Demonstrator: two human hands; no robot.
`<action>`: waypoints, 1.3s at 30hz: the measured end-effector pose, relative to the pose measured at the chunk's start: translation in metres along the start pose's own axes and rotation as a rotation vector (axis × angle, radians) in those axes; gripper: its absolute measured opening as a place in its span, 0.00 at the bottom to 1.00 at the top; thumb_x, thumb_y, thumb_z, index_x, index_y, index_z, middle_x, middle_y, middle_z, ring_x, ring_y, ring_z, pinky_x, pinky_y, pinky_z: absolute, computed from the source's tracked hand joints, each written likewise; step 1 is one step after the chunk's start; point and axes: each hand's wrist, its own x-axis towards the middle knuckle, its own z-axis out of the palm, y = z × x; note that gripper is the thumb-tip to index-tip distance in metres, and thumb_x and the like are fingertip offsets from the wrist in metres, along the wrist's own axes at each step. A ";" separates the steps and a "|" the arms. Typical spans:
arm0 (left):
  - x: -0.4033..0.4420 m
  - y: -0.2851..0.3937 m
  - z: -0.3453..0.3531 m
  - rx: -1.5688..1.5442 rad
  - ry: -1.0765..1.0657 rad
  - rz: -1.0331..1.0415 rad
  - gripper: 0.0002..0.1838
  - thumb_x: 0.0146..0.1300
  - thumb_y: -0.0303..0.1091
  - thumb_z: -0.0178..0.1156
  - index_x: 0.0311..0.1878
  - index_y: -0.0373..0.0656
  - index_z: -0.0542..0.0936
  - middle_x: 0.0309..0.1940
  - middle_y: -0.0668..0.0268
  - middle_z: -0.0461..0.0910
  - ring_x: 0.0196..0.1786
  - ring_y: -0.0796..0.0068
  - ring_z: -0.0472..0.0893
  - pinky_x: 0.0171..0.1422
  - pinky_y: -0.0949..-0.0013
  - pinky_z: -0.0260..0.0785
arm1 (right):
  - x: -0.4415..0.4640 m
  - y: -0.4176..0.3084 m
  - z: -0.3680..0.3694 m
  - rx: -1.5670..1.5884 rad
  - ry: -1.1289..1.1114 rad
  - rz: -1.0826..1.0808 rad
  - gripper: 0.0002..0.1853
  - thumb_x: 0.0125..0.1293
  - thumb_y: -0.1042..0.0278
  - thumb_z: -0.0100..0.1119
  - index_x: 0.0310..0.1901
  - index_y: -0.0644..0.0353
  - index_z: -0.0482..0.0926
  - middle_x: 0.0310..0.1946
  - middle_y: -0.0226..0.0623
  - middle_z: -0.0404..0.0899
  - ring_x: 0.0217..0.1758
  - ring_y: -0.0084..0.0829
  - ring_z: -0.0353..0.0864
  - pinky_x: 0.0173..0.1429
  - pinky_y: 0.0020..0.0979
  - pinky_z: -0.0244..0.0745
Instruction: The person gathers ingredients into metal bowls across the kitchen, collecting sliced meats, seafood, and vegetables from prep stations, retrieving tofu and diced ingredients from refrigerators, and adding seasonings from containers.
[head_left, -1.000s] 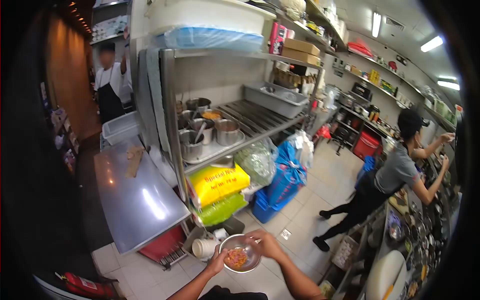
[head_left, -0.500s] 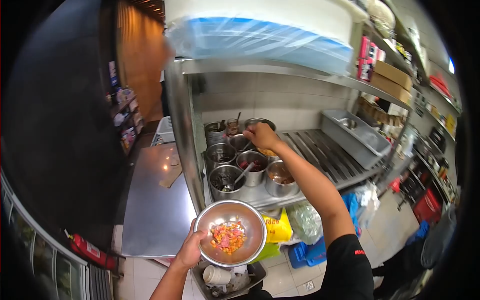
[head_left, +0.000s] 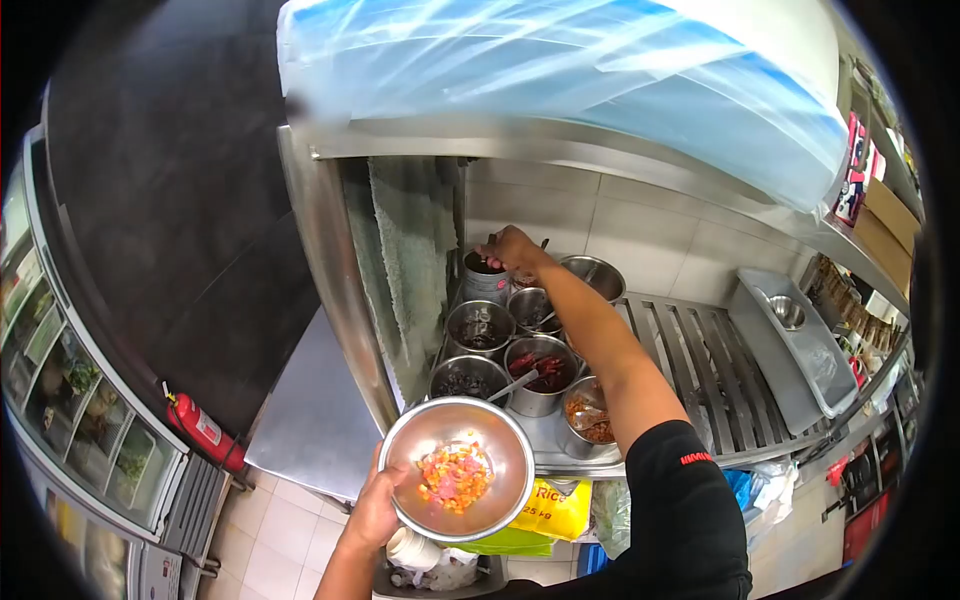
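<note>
My left hand [head_left: 374, 507] grips the rim of a metal bowl [head_left: 512, 490], thumb inside the edge. Diced orange and pink food [head_left: 456, 476] lies in the bowl's bottom. At the back left of the shelf, my right hand [head_left: 512, 249] is closed above a grey tin [head_left: 486, 285], its fingers round a dark-handled utensil [head_left: 491, 240] whose lower end is hidden. Close by are a metal pot of dark food [head_left: 480, 328], a pot of red food [head_left: 542, 365] with a spoon, and a pot of orange-brown bits [head_left: 590, 413] partly behind my forearm.
A slatted metal rack [head_left: 705, 365] and a grey plastic tub [head_left: 785, 345] stand to the right. Overhead runs a shelf with a blue plastic-wrapped box [head_left: 570, 75]. A metal post [head_left: 335, 270] rises left of the pots. Below are a yellow rice bag [head_left: 555, 510] and a waste bin [head_left: 490, 580].
My right hand has moved left and back, from over the middle pots to the grey tin. The view has turned left and closer to the shelf; the bowl stays in my left hand.
</note>
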 end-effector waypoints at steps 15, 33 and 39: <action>-0.002 0.000 0.013 -0.041 0.183 -0.024 0.27 0.60 0.31 0.45 0.64 0.41 0.60 0.58 0.57 0.67 0.61 0.63 0.69 0.67 0.60 0.61 | 0.012 0.001 -0.016 0.072 0.076 -0.049 0.17 0.68 0.62 0.53 0.27 0.67 0.77 0.18 0.37 0.77 0.18 0.24 0.77 0.22 0.24 0.75; -0.006 -0.003 0.011 -0.033 0.207 0.031 0.26 0.61 0.30 0.44 0.64 0.42 0.60 0.56 0.58 0.68 0.61 0.63 0.68 0.66 0.59 0.61 | -0.012 -0.009 -0.012 0.139 0.178 -0.180 0.17 0.69 0.64 0.50 0.28 0.70 0.76 0.16 0.40 0.76 0.15 0.26 0.74 0.20 0.26 0.72; -0.002 -0.007 0.005 -0.024 0.185 0.045 0.26 0.61 0.31 0.44 0.65 0.41 0.59 0.58 0.58 0.67 0.62 0.62 0.68 0.67 0.59 0.60 | -0.009 0.004 -0.010 0.309 0.210 -0.123 0.17 0.69 0.66 0.49 0.28 0.71 0.76 0.17 0.43 0.77 0.16 0.28 0.76 0.20 0.27 0.73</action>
